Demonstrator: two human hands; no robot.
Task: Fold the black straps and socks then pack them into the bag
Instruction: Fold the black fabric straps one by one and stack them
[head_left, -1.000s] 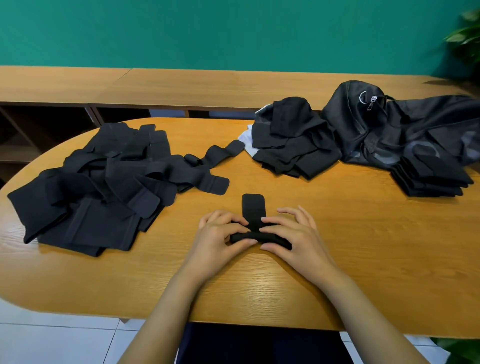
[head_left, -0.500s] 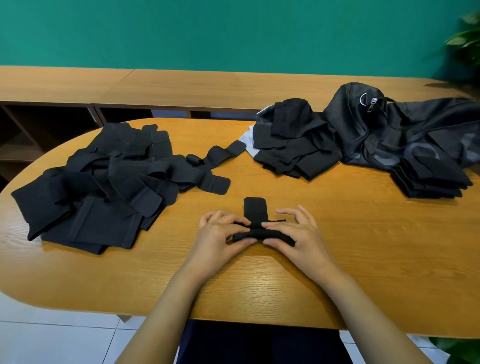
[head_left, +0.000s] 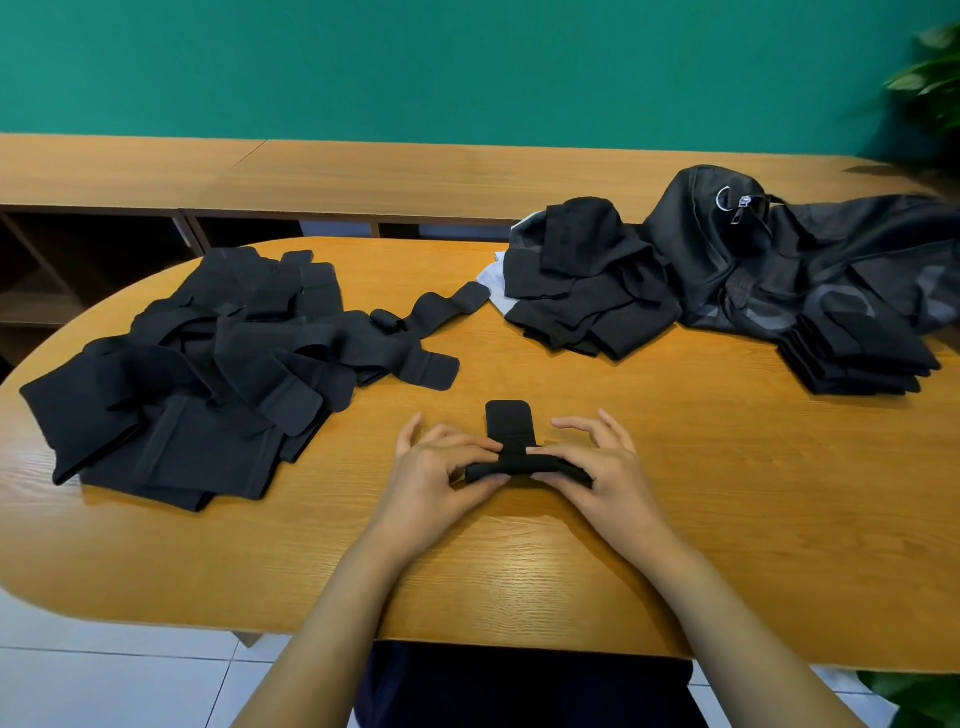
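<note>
A black strap (head_left: 511, 431) lies rolled up in front of me on the wooden table (head_left: 675, 493), with its rounded tab end sticking out away from me. My left hand (head_left: 436, 473) pinches the left end of the roll between thumb and fingers. My right hand (head_left: 597, 467) pinches the right end the same way. A loose heap of black straps (head_left: 197, 364) covers the left of the table. A pile of black socks (head_left: 587, 291) sits at the back right, beside the black bag (head_left: 779, 260). A neat stack of folded black pieces (head_left: 857, 358) lies in front of the bag.
A long wooden bench with open shelves (head_left: 363, 176) runs behind the table against a green wall. Plant leaves (head_left: 930, 78) show at the upper right. White floor tiles (head_left: 104, 675) lie below the table's near edge.
The roll has grown thicker and the strap's free tab has become shorter as both hands rolled it away from me. My outer fingers have lifted off the table.
</note>
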